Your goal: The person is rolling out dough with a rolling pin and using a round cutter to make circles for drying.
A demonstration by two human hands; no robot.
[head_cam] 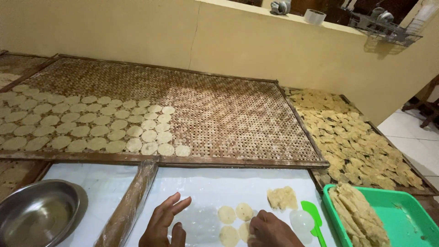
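Small round pale dough discs (231, 224) lie on the white desk (215, 185) at the bottom edge, right hand (270, 231) with grip curled shut touching them, left hand (164, 224) flat with fingers apart beside a plastic-wrapped wooden rolling pin (130, 206).

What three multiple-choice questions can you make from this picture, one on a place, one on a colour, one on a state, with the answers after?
1. Where does the wrapped rolling pin lie?
A. left of the left hand
B. in the green tray
C. on the woven rack

2. What colour is the tray holding the stacked dough sheets?
A. blue
B. green
C. red

3. How is the left hand?
A. closed in a fist
B. holding the metal bowl
C. open, fingers spread on the white sheet

Answers: 1 A, it slants beside that hand. 2 B, its rim is bright green. 3 C, the fingers lie flat and apart.
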